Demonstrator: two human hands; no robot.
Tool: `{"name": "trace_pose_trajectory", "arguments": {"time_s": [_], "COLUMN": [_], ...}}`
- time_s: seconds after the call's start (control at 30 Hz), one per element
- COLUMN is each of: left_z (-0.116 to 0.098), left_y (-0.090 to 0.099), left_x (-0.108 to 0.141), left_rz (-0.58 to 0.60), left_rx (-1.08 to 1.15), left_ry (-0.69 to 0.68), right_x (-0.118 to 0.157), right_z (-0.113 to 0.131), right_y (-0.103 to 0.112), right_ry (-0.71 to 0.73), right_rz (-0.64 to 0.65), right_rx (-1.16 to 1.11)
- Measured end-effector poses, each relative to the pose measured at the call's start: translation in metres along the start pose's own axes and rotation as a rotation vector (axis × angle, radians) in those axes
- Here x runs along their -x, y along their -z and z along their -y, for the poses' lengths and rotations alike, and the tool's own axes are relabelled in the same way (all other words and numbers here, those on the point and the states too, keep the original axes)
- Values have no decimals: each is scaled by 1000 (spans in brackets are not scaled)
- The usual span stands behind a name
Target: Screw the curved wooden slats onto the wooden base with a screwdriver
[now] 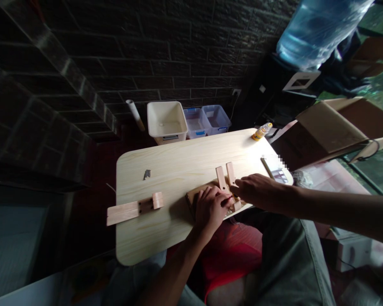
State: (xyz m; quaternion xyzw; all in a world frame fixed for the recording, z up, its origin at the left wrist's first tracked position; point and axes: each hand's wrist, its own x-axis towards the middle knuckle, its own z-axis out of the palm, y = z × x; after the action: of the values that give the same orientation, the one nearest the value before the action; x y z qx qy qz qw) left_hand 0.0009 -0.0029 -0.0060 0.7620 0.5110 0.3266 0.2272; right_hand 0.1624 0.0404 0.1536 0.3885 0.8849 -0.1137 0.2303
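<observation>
A wooden assembly (190, 196) lies at the table's front edge, mostly covered by my hands. Two light wooden strips, a left strip (220, 176) and a right strip (230, 171), stick out from it toward the back, with dark holes near their lower ends. My left hand (210, 204) presses down on the assembly with fingers curled over it, thumb and forefinger close to the strips. Just right of it, my right hand (253, 189) is closed; a small bit of yellow and dark shows under its fingers, too hidden to name.
On the table (178, 157) lie several dark screws (147, 174), stacked wooden planks (123, 212) overhanging the left edge, and small wooden blocks (157, 200). A yellow-capped bottle (262, 131) stands back right. Behind are a cream bin (166, 108) and clear boxes (196, 123).
</observation>
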Motion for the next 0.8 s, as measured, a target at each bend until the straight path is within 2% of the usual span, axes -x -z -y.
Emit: {"name": "trace_pose_trajectory", "arguments": {"time_s": [0.13, 0.27, 0.6, 0.8], "left_z": [-1, -2, -2, 1], "left_y": [1, 3, 0, -2], "left_x": [0, -2, -1, 0], "left_rz": [0, -6, -6, 0], "left_rx": [-1, 3, 5, 11], "left_ry": [1, 13, 21, 7], "right_x": [-1, -5, -8, -11], "right_z": [-9, -21, -6, -2], "right_y": [-6, -10, -10, -15], "right_ry": [99, 110, -131, -236], "right_rz": [-19, 36, 157, 133], "right_rx": [5, -6, -8, -47]}}
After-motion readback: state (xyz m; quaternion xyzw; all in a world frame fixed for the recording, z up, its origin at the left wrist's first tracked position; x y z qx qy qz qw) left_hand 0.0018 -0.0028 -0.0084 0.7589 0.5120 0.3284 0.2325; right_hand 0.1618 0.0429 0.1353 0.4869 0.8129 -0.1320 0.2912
